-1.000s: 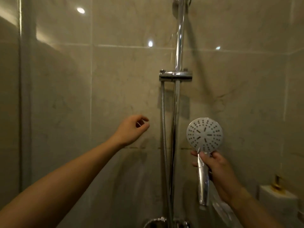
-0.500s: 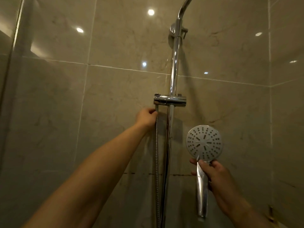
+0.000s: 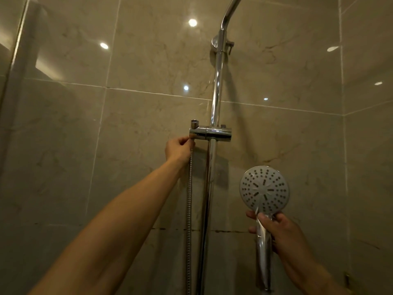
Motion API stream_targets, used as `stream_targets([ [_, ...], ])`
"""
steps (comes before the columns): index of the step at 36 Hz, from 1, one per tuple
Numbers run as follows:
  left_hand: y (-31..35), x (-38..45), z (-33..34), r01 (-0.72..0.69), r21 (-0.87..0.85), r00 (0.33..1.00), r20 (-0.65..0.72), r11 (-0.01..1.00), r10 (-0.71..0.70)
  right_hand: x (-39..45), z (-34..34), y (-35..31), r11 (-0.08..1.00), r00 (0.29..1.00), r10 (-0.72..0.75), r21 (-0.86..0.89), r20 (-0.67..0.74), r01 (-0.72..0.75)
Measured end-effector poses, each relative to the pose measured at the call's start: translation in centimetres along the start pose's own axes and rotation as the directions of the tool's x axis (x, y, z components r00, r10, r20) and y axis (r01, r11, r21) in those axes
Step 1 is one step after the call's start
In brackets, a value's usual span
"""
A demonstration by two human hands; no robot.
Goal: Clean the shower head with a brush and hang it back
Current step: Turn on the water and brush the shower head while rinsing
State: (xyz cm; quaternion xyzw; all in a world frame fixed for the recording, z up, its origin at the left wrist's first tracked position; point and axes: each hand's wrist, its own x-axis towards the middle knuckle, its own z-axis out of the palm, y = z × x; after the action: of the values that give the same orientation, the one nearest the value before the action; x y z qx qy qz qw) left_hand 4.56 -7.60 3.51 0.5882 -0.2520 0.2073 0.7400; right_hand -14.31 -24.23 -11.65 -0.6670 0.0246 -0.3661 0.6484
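- While your right hand grips the chrome handle of the shower head, the nozzle face looks back at you, low and to the right of the riser rail.
- Your left hand is up at the left end of the sliding holder, fingers curled in around the top of the hose just beneath the cradle; whether they also pinch the bracket itself, I cannot tell.
- No brush shows anywhere, so this reads as the hang-back step.
- Do it well: steady the holder with the left, lift the head up and across the rail, and seat the handle's taper down into the cradle.
- Watch the hose; let it hang straight, without twisting.
- Let go only once the handle sits firm against the tiled wall side.
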Motion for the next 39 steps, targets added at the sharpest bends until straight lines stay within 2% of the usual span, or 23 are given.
stream_targets([
  [8,0.6,1.5,-2.9,-0.091,-0.135,0.991,0.085,0.987,0.103,-0.1,-1.2,0.4,1.0,1.0,-0.003,0.004,-0.011,0.003],
  [16,1.5,-0.7,-5.6,0.08,-0.168,0.967,0.254,0.983,-0.036,-1.2,-1.0,2.2,0.995,0.999,0.021,0.097,-0.025,-0.019],
  [22,-4.4,-8.3,-7.9,0.194,-0.136,0.957,0.242,0.971,-0.157,-4.7,-1.1,5.7,0.98,0.996,0.083,0.185,-0.023,-0.077],
  [27,-9.8,-16.7,-9.1,0.304,-0.082,0.93,0.241,0.949,-0.277,-8.9,-1.7,9.5,0.937,0.975,0.22,0.272,0.03,-0.22],
  [35,-15.9,-29.4,-10.0,0.491,0.01,0.831,0.294,0.871,-0.472,-17.0,-3.7,14.2,0.868,0.92,0.388,0.314,0.055,-0.385],
  [39,-18.7,-35.0,-10.4,0.528,0.096,0.782,0.334,0.844,-0.527,-20.8,-5.0,16.4,0.817,0.871,0.488,0.325,0.051,-0.477],
])
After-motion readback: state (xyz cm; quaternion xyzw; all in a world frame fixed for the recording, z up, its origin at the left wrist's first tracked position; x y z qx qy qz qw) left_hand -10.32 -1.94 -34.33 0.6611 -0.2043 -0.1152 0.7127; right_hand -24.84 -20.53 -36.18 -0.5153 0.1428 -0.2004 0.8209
